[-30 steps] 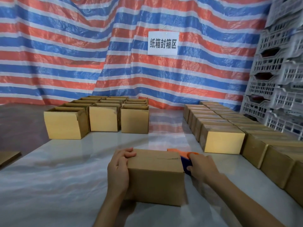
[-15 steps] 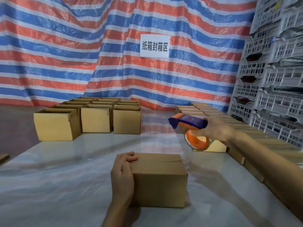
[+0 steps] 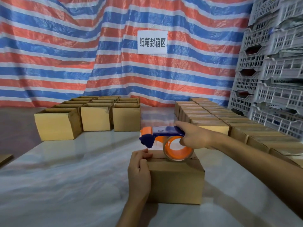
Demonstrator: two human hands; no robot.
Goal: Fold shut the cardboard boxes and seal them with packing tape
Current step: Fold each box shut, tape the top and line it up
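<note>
A closed cardboard box (image 3: 177, 181) stands on the white table in front of me. My left hand (image 3: 139, 172) grips its left end, fingers curled over the top edge. My right hand (image 3: 195, 136) holds an orange and blue tape dispenser (image 3: 164, 140) just above the box's top, its roll of clear tape low over the seam. The dispenser's blue nose points left, a little above my left fingers.
Several open boxes (image 3: 96, 118) stand in rows at the back left. Several closed boxes (image 3: 213, 118) line the right side. Grey plastic crates (image 3: 270, 79) are stacked at the far right. A striped tarp with a white sign (image 3: 152, 42) hangs behind the table (image 3: 65, 177).
My right hand lifted the tape dispenser from the box's right end, swung it up, then brought it left and down over the box top. My left hand stayed on the box.
</note>
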